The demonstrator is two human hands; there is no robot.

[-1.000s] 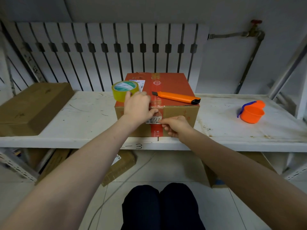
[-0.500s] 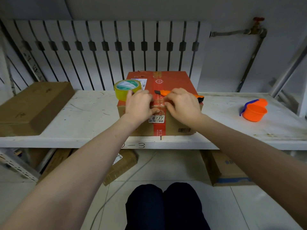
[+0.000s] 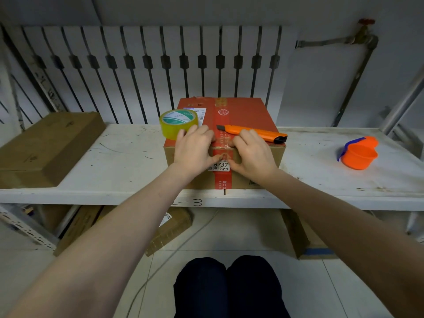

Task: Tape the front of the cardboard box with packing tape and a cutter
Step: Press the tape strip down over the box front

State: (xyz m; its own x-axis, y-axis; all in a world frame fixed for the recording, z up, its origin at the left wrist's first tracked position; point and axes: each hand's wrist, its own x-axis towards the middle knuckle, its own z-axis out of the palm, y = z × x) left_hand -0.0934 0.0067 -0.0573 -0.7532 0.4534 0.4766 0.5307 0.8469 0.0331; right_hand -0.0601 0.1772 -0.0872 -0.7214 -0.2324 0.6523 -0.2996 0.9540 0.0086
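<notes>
A cardboard box (image 3: 243, 113) with a red top and a red strip down its brown front stands at the front edge of the white shelf (image 3: 119, 161). A yellow tape roll (image 3: 178, 123) sits on the box's left top corner. An orange cutter (image 3: 253, 133) lies across the top on the right. My left hand (image 3: 195, 151) and my right hand (image 3: 252, 154) lie flat over the box's front top edge, either side of the red strip, fingers on top and thumbs pressing on the front above a white label (image 3: 219, 166). Clear tape shines between them.
A flat brown carton (image 3: 43, 145) lies on the shelf at the left. An orange scoop with a blue handle (image 3: 358, 154) sits at the right. A slatted white panel backs the shelf. More cartons (image 3: 300, 235) rest on the floor below, and my knees (image 3: 227, 288) show at the bottom.
My right hand rose from the lower front of the box to the top front edge beside my left hand. Both thumbs now press on the front strip.
</notes>
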